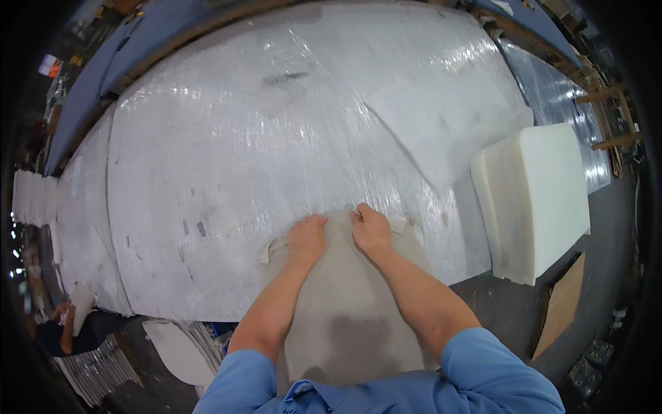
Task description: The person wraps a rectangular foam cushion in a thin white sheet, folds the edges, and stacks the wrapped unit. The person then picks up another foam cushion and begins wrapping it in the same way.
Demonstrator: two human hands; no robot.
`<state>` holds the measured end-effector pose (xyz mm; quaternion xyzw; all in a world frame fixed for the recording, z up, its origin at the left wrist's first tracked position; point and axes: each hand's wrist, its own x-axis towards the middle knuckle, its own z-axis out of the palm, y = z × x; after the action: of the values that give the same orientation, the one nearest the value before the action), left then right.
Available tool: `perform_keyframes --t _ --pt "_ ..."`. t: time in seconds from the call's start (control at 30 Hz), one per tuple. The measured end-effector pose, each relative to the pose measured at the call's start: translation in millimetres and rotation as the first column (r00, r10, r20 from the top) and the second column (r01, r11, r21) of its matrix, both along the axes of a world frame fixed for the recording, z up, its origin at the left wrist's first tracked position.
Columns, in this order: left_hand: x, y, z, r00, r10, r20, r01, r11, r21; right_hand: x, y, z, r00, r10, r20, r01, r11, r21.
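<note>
A grey-beige piece of fabric stretches from the edge of the plastic-wrapped table toward my body. It looks like a cover, but what lies beneath or inside it is hidden. My left hand is closed on its far edge, left of the middle. Just to the right, my right hand pinches the same edge, with thumb and fingers together. A short stretch of fabric shows between the two hands. Pale folded flaps of the edge stick out beyond each hand.
A stack of cream foam pads stands at the table's right side. Cardboard leans below it. Pale curved panels stand at the lower left, near another person's arm. Blue-topped tables lie beyond.
</note>
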<state>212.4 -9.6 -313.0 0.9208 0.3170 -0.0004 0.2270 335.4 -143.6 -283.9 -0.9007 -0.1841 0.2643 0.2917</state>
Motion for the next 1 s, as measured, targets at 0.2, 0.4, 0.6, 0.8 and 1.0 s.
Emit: perform_keyframes --t 0.2,0.4,0.6,0.8,1.0 --pt "9 6 -3 0.999 0.038 -0.036 -0.04 0.997 -0.059 11 13 -10 0.997 0.01 0.074 -0.011 1.0 0.018" --pt "-13 31 38 0.989 -0.087 -0.119 0.061 0.976 -0.21 40 -2 14 0.955 0.285 -0.079 -0.291 0.954 -0.074" --pt "-104 79 29 0.991 -0.099 -0.09 0.092 0.993 -0.08 63 -56 14 0.917 0.38 0.12 -0.366 0.922 -0.127" --pt "-106 77 4 0.998 0.058 -0.03 -0.059 0.996 -0.063 66 -48 -10 0.929 0.344 0.138 -0.35 0.937 0.02" --pt "-107 79 15 0.99 0.142 0.006 -0.14 0.982 -0.128 69 -43 9 0.958 0.286 0.023 -0.283 0.955 -0.09"
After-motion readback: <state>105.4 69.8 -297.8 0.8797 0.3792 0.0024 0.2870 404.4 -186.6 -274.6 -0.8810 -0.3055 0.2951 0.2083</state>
